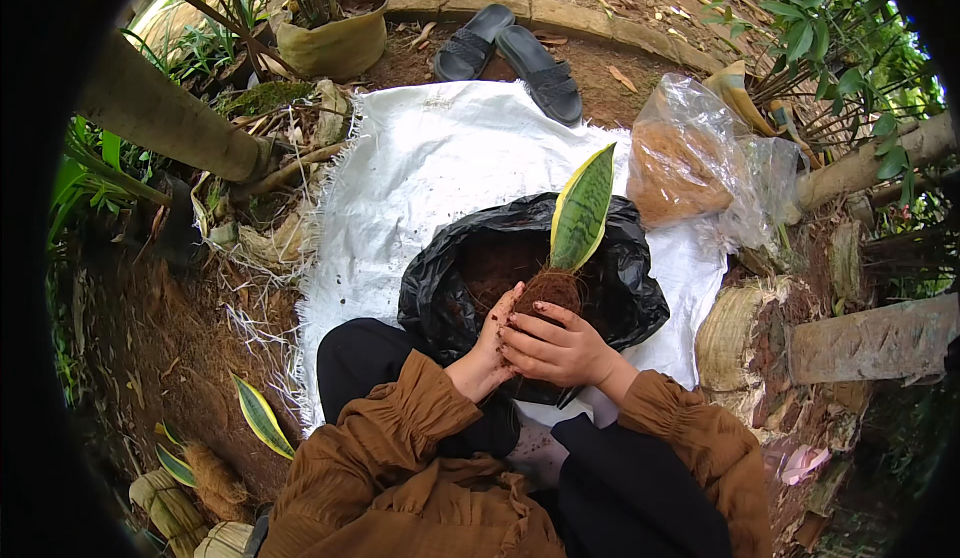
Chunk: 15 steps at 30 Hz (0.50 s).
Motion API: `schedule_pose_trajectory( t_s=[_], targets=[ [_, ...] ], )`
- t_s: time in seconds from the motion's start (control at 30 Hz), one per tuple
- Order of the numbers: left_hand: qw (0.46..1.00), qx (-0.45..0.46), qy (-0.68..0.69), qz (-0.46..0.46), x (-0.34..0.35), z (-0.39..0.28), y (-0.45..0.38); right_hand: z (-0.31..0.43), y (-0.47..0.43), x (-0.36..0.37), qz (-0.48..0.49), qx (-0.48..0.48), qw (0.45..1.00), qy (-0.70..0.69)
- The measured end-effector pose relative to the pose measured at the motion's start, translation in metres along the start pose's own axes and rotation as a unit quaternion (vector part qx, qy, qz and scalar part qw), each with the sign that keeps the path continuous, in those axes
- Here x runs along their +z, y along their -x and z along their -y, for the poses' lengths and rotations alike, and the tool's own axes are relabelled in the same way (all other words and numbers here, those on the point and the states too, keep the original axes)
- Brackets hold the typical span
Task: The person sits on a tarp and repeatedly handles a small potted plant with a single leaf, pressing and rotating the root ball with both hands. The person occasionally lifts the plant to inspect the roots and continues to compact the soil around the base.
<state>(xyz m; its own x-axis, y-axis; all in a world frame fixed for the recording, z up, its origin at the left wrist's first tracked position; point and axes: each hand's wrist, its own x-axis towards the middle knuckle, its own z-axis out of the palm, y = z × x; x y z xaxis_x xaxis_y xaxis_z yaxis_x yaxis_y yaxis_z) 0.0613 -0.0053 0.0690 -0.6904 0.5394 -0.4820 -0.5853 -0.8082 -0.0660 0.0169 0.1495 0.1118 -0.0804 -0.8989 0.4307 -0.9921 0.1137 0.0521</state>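
Note:
Both my hands cup a brown, fibrous root ball (553, 289) from which one yellow-edged snake plant leaf (583, 209) stands up. My left hand (491, 344) presses its left side, with soil on the fingers. On the lower right, my right hand (559, 344) wraps round it, its fingertips soiled and touching my left hand. The root ball is over the open mouth of a black plastic bag (427, 280), which has dark soil (495, 258) inside. The underside of the root ball is hidden by my hands.
The bag rests on a white woven sheet (382, 175). A clear plastic bag of brown fibre (679, 172) lies at the right. Black sandals (540, 70) sit at the far edge. More snake plant leaves (262, 415) and a fibre-wrapped clump (216, 479) lie lower left.

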Motion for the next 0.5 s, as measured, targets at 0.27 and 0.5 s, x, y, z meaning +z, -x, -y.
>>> schedule_pose_trajectory(
  t_s=[0.27,0.5],
  targets=[
    [0.985,0.134,-0.071,-0.080,0.020,0.010,0.010,0.001,-0.008,-0.004,-0.005,0.108,0.992,-0.058],
    [0.999,0.047,-0.014,0.021,-0.002,-0.002,0.003,0.001,-0.010,-0.004,0.002,0.100,0.992,-0.083]
  ],
)
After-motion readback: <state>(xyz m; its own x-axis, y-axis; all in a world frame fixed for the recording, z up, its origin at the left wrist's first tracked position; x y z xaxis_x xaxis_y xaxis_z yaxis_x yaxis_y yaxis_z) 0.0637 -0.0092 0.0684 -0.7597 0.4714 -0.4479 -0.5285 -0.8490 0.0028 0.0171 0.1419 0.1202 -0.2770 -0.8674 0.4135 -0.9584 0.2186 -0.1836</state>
